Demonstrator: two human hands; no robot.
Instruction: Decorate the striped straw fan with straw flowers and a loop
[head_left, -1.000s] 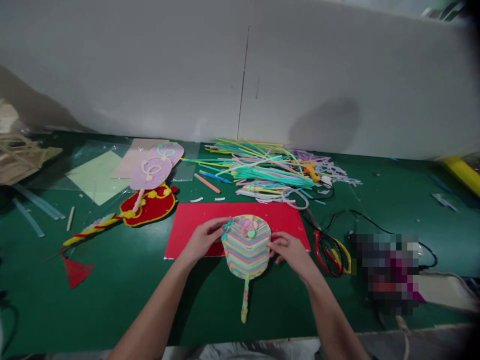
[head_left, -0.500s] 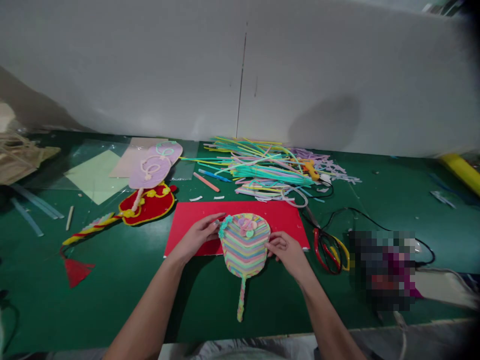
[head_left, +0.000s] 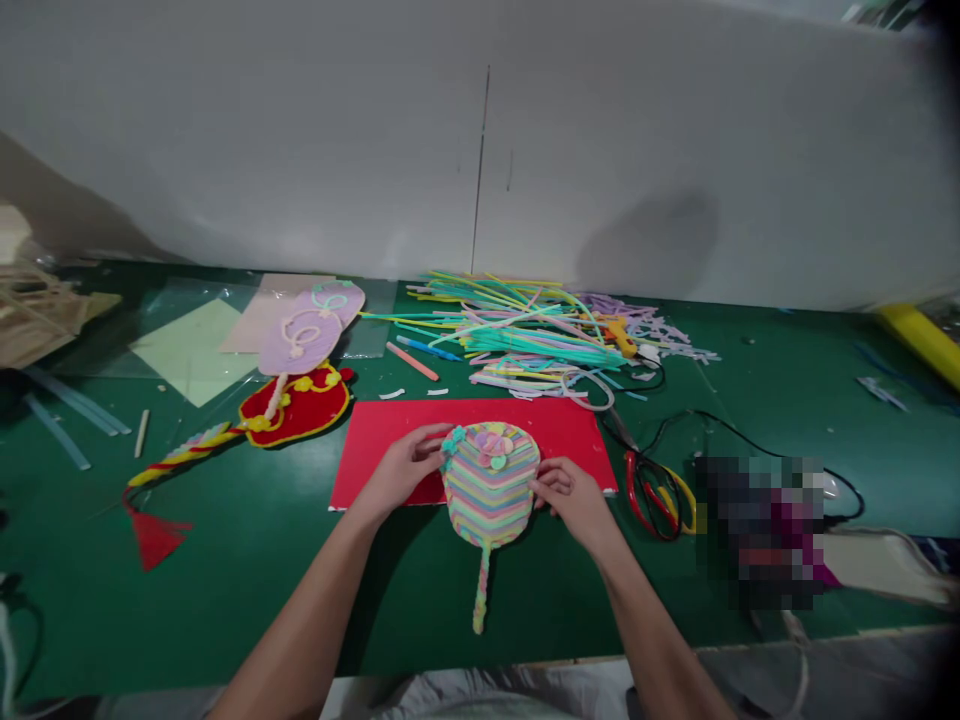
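On my feed the green table (head_left: 225, 610) spreads widest, with a red board (head_left: 574, 428) lying on it. The striped fan (head_left: 491, 508) is between my hands, overlapping the board's near edge: rounded, banded in pastel chevrons of yellow, pink and blue. My right hand (head_left: 568, 492) pinches its right edge; my left hand (head_left: 405, 468) meets the left edge, though I can't tell whether it grips. The slim, mottled handle (head_left: 481, 590) points toward me. Pink and lilac petals (head_left: 492, 447) cluster near the top; teal blossoms (head_left: 453, 439) trim the upper left.
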